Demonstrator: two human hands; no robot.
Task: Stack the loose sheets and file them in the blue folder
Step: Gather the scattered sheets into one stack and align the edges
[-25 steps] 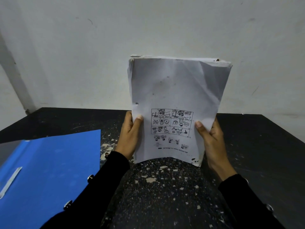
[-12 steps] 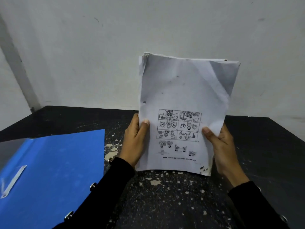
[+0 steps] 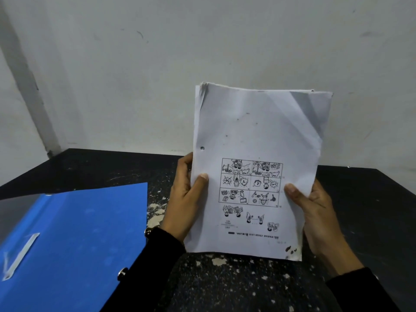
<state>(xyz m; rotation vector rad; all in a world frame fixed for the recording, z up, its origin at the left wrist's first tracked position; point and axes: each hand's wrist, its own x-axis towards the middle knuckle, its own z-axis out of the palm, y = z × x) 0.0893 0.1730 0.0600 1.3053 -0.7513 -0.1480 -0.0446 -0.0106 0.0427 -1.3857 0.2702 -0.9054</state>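
Note:
A stack of white sheets [image 3: 258,136] stands upright on its lower edge over the black table, its front page showing upside-down cartoon panels and a punched hole at the left edge. My left hand [image 3: 186,199] grips the stack's left edge, thumb on the front page. My right hand [image 3: 315,210] grips the right edge in the same way. The top right corner of the stack is creased. The blue folder [image 3: 74,239] lies open and flat at the left, with a white fastener strip [image 3: 19,255] on it.
The black table [image 3: 371,199] has chipped pale specks near its middle. A white wall rises right behind its far edge. A clear plastic cover [image 3: 15,210] of the folder lies at the far left. My black sleeves cross the table's near part.
The stack held in both hands has come lower and to the right in the view. Its bottom edge now looks straighter than one second ago. Both grips are unchanged.

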